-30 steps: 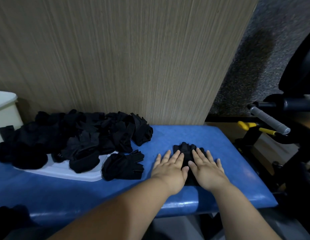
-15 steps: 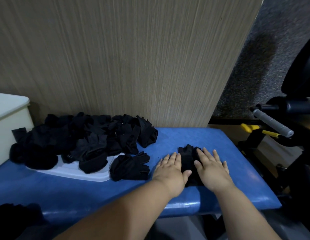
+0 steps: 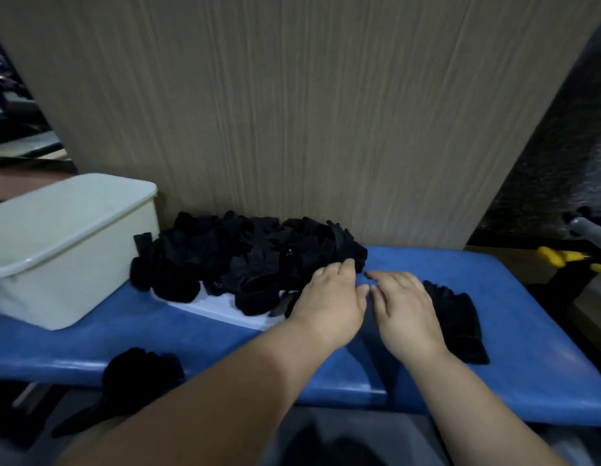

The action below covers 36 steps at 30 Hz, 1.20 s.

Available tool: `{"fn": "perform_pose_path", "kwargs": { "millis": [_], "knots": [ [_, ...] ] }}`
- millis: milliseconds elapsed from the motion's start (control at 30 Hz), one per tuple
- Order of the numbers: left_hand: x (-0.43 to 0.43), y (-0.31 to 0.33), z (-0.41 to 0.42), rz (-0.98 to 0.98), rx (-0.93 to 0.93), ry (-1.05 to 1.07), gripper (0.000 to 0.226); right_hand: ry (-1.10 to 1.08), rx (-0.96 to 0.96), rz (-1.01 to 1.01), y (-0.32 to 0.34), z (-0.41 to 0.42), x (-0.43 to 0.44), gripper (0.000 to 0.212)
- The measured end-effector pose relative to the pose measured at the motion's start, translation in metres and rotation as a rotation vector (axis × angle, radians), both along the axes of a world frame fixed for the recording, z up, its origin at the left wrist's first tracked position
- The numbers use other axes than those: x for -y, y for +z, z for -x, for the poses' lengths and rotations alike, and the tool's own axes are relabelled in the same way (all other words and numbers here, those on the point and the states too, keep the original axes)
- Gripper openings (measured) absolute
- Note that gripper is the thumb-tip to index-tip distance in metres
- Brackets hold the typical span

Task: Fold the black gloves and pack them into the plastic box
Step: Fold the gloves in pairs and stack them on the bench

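Neither hand is gripping anything. The left hand [image 3: 329,297] is reaching forward with loose, slightly bent fingers. Its fingertips [image 3: 348,264] are arriving at the near right edge of the pile of black gloves [image 3: 252,257], though I cannot tell whether they are touching cloth. The right hand [image 3: 403,307] is hovering or resting palm down close beside it, with relaxed fingers pointing up and left over bare padding, and it is holding nothing. Its outer edge is overlapping the flattened glove [image 3: 460,317], which is lying smooth on the blue bench [image 3: 514,290] just to the right. Any contact between hand and glove is hidden.

To me that glove looks pressed flat and parked within easy reach, so the space in front of the person is free for the next one. Both hands seem to be heading for the pile to take more. The forearms are coming in low from the near edge, the left one slanting across from the left, and both wrists are close over the padding.

Further out, the pile is sitting heaped on a white tray [image 3: 218,312] against the wooden panel [image 3: 292,112]. The plastic box [image 3: 73,250] is standing at the bench's left end, just beside the heap, and I cannot see what is inside it. A stray glove [image 3: 141,368] is hanging at the near edge. Judging by the heap, most of the folding is not yet done.
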<state>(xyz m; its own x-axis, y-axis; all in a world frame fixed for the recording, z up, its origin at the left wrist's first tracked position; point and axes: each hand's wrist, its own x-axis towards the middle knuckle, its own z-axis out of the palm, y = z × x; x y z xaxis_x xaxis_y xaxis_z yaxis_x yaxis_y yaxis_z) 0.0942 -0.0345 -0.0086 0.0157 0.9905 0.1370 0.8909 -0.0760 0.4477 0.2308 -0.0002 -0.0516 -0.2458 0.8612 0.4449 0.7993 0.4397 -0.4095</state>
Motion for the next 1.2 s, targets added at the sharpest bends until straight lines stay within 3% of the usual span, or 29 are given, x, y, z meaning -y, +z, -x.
{"fn": "perform_pose_path", "kwargs": {
  "millis": [333,667,833,1000,1200],
  "knots": [
    [0.055,0.003,0.104,-0.034,-0.041,0.247,0.051,0.294,0.033,0.047,0.024,0.105,0.018,0.034],
    [0.103,-0.014,0.175,-0.026,-0.097,0.440,0.047,0.578,0.192,0.288,0.016,0.186,0.049,0.042],
    [0.130,-0.031,0.203,-0.108,-0.082,0.586,0.081,0.651,0.223,0.386,0.009,0.205,0.059,0.043],
    [0.146,-0.043,0.223,0.016,0.041,0.740,0.042,0.693,0.223,0.478,0.004,0.218,0.068,0.044],
    [0.146,-0.054,0.226,0.187,0.149,0.758,0.035,0.736,0.186,0.626,0.000,0.231,0.082,0.046]
  ]
}}
